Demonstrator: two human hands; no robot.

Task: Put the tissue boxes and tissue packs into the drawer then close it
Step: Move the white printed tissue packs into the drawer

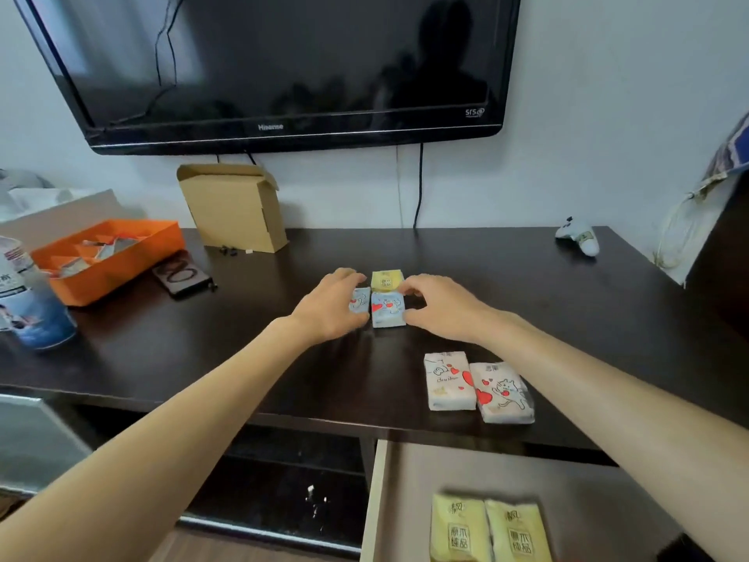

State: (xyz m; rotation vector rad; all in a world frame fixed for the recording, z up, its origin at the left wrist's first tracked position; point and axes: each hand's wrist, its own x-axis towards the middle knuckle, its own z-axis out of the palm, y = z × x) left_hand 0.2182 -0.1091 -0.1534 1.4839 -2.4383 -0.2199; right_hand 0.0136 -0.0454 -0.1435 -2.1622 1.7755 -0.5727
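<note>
Both hands reach over the dark brown wooden worktop to a small cluster of cube-shaped tissue boxes near its middle. The left hand curls around a pale blue tissue box with red hearts, fingers and thumb closed on its sides. The right hand grips the neighbouring pale blue cube tissue box printed with a cat and hearts, thumb at its near right edge and fingers over its far top corner. Just behind these two, touching them, stands a yellow cube tissue box.

Nearer and to the right on the worktop lie two flat white tissue packs with red hearts, side by side and touching. Below the worktop's near edge a light wooden drawer stands pulled open; two yellow tissue packs lie side by side in its near part.

At the far left sits an orange plastic tray, with an open brown cardboard box against the wall beyond. A black television hangs above. A white game controller rests at the far right.
</note>
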